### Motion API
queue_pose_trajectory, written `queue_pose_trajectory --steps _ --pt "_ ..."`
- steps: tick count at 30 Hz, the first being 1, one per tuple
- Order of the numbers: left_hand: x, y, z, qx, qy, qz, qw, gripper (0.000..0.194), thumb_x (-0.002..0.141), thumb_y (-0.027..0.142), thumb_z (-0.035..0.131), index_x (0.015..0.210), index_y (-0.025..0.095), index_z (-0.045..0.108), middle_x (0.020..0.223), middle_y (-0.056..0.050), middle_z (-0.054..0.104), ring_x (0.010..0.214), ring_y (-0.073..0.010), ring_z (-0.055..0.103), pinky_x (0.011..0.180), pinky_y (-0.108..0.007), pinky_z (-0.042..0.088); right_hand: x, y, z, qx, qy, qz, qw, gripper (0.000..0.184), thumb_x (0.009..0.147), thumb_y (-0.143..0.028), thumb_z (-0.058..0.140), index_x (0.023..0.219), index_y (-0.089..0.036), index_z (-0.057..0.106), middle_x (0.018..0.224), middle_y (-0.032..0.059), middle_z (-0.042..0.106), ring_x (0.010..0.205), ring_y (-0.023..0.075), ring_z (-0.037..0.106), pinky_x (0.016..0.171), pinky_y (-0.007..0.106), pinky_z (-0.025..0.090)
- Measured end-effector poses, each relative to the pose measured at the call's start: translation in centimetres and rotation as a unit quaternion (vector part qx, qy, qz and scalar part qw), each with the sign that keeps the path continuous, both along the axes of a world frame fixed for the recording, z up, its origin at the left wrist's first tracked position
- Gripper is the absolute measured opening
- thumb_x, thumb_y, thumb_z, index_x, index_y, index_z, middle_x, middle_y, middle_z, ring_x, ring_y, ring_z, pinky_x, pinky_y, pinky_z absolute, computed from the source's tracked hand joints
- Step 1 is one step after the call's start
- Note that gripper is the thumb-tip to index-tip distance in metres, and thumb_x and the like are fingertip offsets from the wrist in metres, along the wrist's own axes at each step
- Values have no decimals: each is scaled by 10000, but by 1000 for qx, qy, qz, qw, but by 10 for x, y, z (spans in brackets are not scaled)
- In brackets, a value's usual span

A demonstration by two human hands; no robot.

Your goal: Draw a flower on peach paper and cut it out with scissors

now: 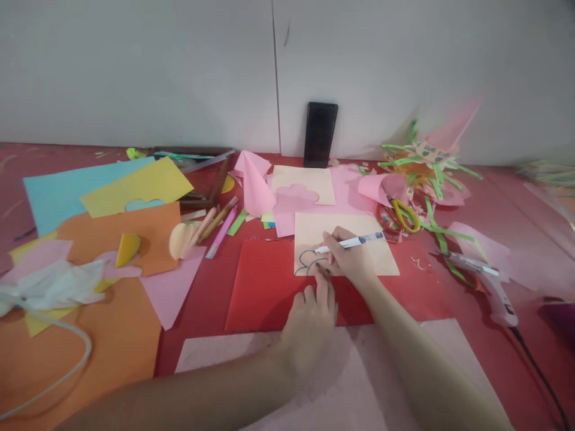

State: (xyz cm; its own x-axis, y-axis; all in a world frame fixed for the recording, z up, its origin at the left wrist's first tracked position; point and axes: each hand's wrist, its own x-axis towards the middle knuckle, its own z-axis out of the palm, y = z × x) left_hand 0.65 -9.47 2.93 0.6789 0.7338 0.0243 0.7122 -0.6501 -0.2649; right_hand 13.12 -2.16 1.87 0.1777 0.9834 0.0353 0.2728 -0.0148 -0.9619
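My right hand (350,254) grips a white marker pen (354,242), its tip down on a cream sheet of paper (368,230). Dark curved lines like a scalloped outline (309,261) are drawn at the sheet's lower left corner. My left hand (312,308) rests just below, index finger stretched out onto the sheet's edge near the lines and the other fingers loosely bent. It grasps nothing. Beneath the cream sheet lies a bright red sheet (260,287).
A hot glue gun (487,281) lies at the right with its cord. Yellow-handled scissors (406,215), a pink paper cone (256,185) and a phone (320,134) against the wall stand behind. Coloured paper (121,221) and pens (221,227) are at left.
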Motion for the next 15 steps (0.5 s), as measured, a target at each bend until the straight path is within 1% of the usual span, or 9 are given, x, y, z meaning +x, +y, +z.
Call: queue_pose_trajectory --steps 4,7,10,15 --pt "0 0 -2 -8 -14 6 1000 389 839 124 385 1202 64 513 1224 -223 508 665 -162 564 522 -291 468 -1 -1 2 -1 -14 1 1000 365 802 -414 480 518 -206 383 371 -62 426 385 84 433 467 198 374" --pt "0 0 -3 -9 -16 6 1000 398 839 134 395 1214 55 499 1233 -229 498 673 -169 567 523 -299 469 0 -1 3 4 -23 -1 1000 357 804 -374 474 506 -207 369 356 -71 393 369 80 407 467 197 365" --pt "0 0 -3 -3 -12 2 1000 398 842 146 392 1214 53 497 1228 -226 502 659 -165 561 520 -300 466 1 0 3 13 -17 -5 1000 354 804 -351 471 500 -208 358 347 -76 374 373 80 409 489 200 375" --pt "0 0 -4 -16 -37 13 999 383 846 139 384 1201 70 512 1228 -220 498 670 -157 556 526 -292 459 1 1 1 6 -14 4 1000 345 803 -371 471 515 -205 379 359 -68 404 379 82 417 471 200 362"
